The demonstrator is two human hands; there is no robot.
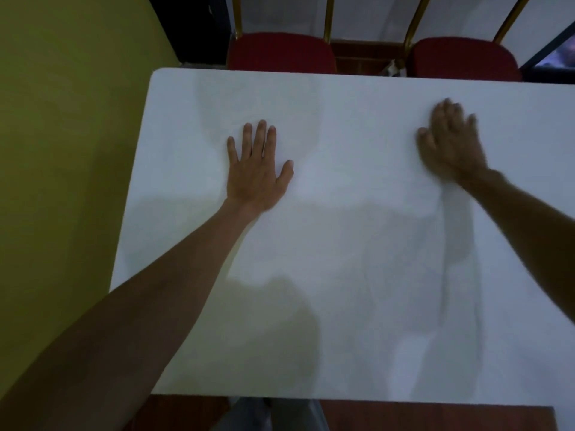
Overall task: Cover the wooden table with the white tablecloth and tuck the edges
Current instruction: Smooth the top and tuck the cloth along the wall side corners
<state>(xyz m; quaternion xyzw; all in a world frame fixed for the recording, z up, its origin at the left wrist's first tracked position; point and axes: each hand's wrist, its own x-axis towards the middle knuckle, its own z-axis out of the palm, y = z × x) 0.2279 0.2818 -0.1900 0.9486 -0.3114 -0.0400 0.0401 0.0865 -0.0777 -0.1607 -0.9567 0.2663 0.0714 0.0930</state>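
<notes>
The white tablecloth (342, 244) lies spread over the table top, reaching its far, left and near edges. A long crease runs down the cloth on the right side below my right wrist. My left hand (256, 169) rests flat on the cloth left of centre, palm down, fingers spread. Pressed on the cloth farther right, my right hand (451, 144) is blurred, fingers apart. A strip of the wooden table (435, 415) shows bare along the near edge under the cloth's hem.
A yellow-green wall (62, 135) runs close along the table's left side. Two red-cushioned chairs (281, 52) (463, 59) with gold frames stand at the far edge. My legs (280, 415) are at the near edge.
</notes>
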